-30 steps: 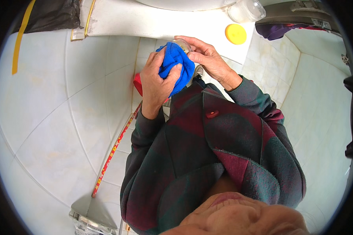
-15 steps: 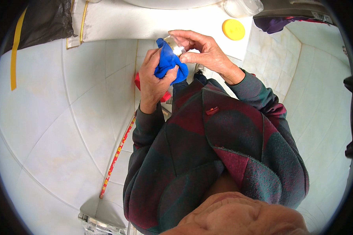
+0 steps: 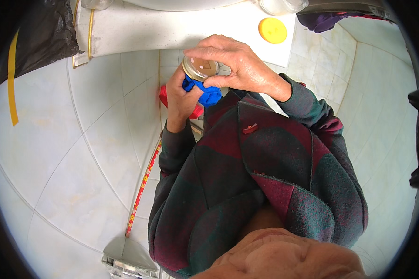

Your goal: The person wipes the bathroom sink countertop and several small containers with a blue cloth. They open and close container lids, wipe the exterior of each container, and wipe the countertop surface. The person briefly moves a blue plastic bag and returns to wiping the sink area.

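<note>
A clear round jar (image 3: 201, 70) is held between my two hands, just in front of the counter edge. One flat round end of it faces up and looks brownish. Around its lower part my left hand (image 3: 178, 98) is closed on a blue cloth (image 3: 210, 95), pressing it against the jar. My right hand (image 3: 239, 58) grips the jar's rim, with its fingers over the far side and its thumb on the near side. Part of the cloth is hidden under the jar. A yellow round lid (image 3: 272, 30) lies on the counter, right of my hands.
The white counter (image 3: 139, 29) carries a basin (image 3: 186, 3) and another clear jar (image 3: 284, 5). A black plastic bag (image 3: 42, 37) hangs at the far left. Along the left tiled wall leans a red patterned stick (image 3: 144, 188). Below it stands a grey-lidded container (image 3: 128, 255).
The jar has turned so that its round end faces up, and it has come slightly down and left. My right hand has shifted over its rim. Less of the cloth shows.
</note>
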### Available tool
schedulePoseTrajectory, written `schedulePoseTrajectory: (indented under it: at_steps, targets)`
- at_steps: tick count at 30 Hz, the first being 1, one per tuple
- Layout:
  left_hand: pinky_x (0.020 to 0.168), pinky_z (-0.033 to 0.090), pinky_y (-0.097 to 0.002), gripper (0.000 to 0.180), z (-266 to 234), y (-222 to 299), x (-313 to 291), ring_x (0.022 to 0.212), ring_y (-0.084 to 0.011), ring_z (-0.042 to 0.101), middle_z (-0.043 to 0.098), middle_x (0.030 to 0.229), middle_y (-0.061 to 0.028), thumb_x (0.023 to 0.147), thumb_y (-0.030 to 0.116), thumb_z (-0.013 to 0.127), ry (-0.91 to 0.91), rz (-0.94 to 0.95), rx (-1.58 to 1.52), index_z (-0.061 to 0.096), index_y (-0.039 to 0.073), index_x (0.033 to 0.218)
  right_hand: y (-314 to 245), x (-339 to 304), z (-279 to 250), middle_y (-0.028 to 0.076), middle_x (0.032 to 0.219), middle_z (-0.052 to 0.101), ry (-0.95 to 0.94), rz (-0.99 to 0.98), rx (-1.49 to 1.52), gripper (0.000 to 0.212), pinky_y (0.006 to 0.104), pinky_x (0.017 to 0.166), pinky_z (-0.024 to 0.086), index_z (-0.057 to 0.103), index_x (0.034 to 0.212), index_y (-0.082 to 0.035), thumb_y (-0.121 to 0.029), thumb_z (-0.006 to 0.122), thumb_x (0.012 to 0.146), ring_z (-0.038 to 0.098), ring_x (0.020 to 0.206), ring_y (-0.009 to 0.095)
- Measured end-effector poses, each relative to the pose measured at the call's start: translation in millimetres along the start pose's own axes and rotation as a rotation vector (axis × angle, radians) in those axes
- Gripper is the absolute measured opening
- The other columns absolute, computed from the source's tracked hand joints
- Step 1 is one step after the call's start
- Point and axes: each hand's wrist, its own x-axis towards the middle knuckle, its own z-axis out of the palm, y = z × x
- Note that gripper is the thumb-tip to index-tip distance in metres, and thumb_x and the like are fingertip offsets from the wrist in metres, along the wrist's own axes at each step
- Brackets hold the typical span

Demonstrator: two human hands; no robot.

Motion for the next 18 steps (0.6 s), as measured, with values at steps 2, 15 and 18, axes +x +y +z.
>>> schedulePoseTrajectory:
  at_steps: [2, 15, 18]
  targets:
    - [0.076, 0.049, -0.0259, 0.04, -1.2, -3.8, -1.3, 0.087, -0.0121, 0.06, 0.064, 0.099, -0.0057, 0.072, 0.008, 0.068, -0.026, -0.098, -0.133, 0.059, 0.0, 0.109, -1.7, 1.0, -0.9, 0.006, 0.099, 0.058, 0.007, -0.04, -0.057, 0.057, 0.0381, 0.082, 0.046, 0.058, 0.118, -0.015, -0.017, 0.076, 0.064, 0.056, 0.094, 0.027]
    - [0.085, 0.052, -0.0344, 0.058, 7.3, -31.9, -1.9, 0.1, -0.0238, 0.061, 0.06, 0.113, -0.0145, 0.072, 0.023, 0.061, -0.089, -0.419, -1.071, 0.049, -0.003, 0.122, -3.3, -5.6, -12.1, 0.007, 0.108, 0.056, -0.072, -0.084, -0.247, 0.061, 0.0392, 0.084, 0.042, 0.058, 0.118, -0.018, -0.025, 0.076, 0.06, 0.055, 0.098, 0.027]
    - [0.088, 0.05, -0.036, 0.058, 8.7, -38.6, -4.9, 0.106, -0.0255, 0.058, 0.057, 0.117, -0.0162, 0.074, 0.023, 0.058, -0.103, -0.361, -1.166, 0.047, -0.003, 0.124, -0.2, -9.6, -10.4, 0.005, 0.103, 0.055, -0.032, -0.11, -0.266, 0.063, 0.037, 0.08, 0.042, 0.058, 0.117, -0.018, -0.016, 0.079, 0.058, 0.056, 0.095, 0.024]
